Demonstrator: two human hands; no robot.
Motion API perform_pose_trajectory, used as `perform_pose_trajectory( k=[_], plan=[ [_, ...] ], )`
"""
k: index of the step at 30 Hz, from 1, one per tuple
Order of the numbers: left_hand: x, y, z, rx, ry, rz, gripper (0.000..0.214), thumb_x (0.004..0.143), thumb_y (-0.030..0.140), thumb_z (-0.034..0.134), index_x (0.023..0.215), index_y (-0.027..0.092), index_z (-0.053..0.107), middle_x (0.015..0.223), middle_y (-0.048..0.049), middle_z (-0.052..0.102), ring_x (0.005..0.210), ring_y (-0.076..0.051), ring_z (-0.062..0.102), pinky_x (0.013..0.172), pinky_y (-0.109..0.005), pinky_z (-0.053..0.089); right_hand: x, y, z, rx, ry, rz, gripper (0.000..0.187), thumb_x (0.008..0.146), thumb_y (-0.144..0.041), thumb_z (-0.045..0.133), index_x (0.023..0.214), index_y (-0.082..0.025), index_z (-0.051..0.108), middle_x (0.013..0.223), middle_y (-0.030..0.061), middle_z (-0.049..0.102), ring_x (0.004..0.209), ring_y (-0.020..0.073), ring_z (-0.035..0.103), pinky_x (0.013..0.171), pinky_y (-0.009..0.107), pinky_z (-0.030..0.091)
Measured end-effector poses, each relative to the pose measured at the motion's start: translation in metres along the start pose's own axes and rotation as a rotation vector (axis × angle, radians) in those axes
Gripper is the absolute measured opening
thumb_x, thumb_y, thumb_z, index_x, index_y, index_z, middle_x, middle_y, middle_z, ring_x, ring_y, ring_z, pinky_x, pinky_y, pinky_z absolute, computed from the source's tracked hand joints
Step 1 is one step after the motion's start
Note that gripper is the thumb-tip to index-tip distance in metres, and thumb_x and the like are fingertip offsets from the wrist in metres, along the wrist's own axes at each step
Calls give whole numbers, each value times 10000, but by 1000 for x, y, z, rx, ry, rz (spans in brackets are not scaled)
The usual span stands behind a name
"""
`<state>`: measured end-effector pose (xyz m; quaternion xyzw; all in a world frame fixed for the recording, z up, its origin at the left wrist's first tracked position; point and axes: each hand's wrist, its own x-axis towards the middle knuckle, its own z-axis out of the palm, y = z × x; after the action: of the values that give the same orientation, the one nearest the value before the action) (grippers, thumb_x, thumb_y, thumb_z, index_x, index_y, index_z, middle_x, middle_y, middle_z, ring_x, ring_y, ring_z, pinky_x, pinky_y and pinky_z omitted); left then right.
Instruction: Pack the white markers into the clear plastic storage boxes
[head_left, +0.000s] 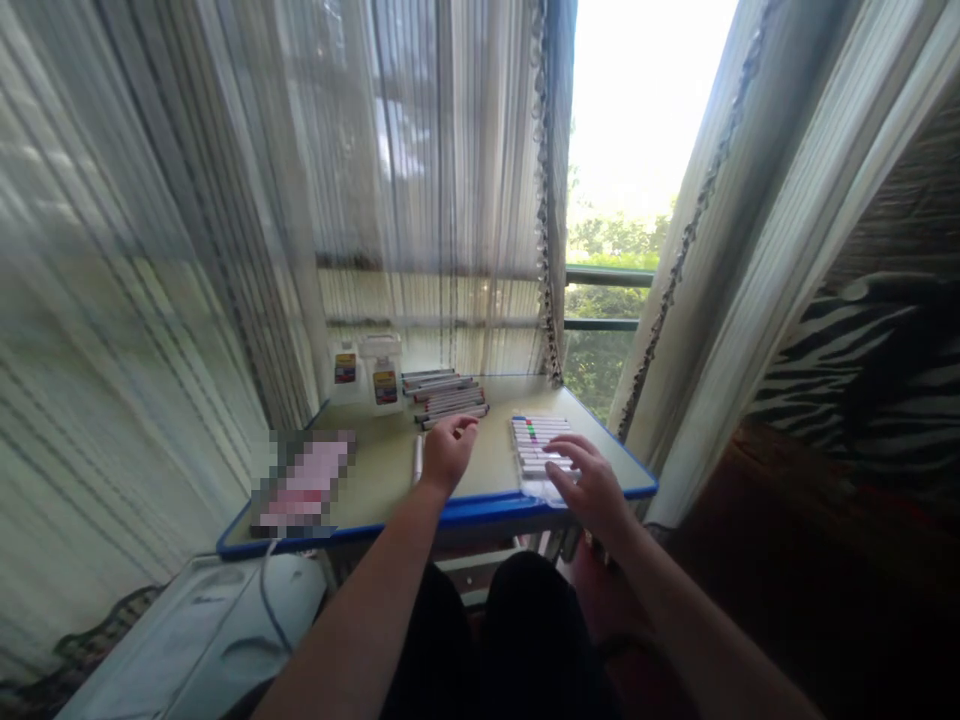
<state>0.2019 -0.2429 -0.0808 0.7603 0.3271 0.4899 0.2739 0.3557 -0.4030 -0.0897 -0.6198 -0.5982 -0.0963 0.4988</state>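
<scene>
My left hand (447, 450) rests on a small blue-edged table (375, 470), fingers curled loosely, just in front of a loose pile of grey markers (448, 396). Whether it grips anything is unclear. One marker (417, 459) lies on the tabletop right beside its wrist. My right hand (592, 482) lies over the near end of a clear tray of markers with coloured caps (537, 443), fingers spread flat on them.
Two white containers with labels (369, 376) stand at the table's back left. A blurred pink object (304, 482) lies at the front left. Sheer curtains hang close around the table, with an open window gap behind. A pale appliance (202, 630) sits on the floor to the left.
</scene>
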Motion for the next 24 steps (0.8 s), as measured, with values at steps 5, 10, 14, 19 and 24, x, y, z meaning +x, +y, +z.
perform_pose_trajectory(
  k=[5, 10, 14, 19, 24],
  plan=[
    [-2, -26, -41, 99, 120, -41, 173, 755, 175, 536, 816, 149, 695, 814, -53, 684, 692, -143, 585, 710, -266, 469, 7, -38, 59, 107, -13, 94, 209, 807, -281, 514, 930, -178, 648, 991, 90, 613, 766, 176, 596, 621, 297, 497],
    [-11, -58, -73, 175, 123, -108, 166, 760, 137, 538, 841, 131, 682, 859, -72, 679, 744, -148, 597, 744, -276, 466, 10, -55, 130, 97, -164, 63, 224, 793, -259, 520, 953, -176, 653, 972, 80, 628, 746, 170, 591, 702, 311, 497],
    [-17, -70, -75, 193, 45, -133, 171, 774, 151, 543, 879, 136, 678, 846, -59, 685, 714, -130, 598, 706, -249, 471, 7, -51, 155, -12, -254, 69, 241, 798, -252, 521, 967, -164, 670, 996, 99, 641, 792, 189, 602, 793, 335, 477],
    [-21, -65, -69, 244, -56, -144, 163, 764, 175, 562, 872, 150, 682, 902, -75, 670, 809, -158, 609, 776, -271, 470, 4, -47, 154, -135, -293, 52, 221, 815, -237, 501, 916, -169, 685, 867, 78, 678, 839, 217, 591, 821, 339, 444],
    [-23, -61, -72, 248, -92, -141, 173, 778, 194, 542, 872, 148, 680, 904, -79, 668, 829, -169, 610, 801, -277, 465, 4, -51, 154, -208, -266, 77, 214, 808, -223, 513, 911, -155, 688, 874, 84, 687, 845, 219, 586, 826, 328, 434]
  ],
)
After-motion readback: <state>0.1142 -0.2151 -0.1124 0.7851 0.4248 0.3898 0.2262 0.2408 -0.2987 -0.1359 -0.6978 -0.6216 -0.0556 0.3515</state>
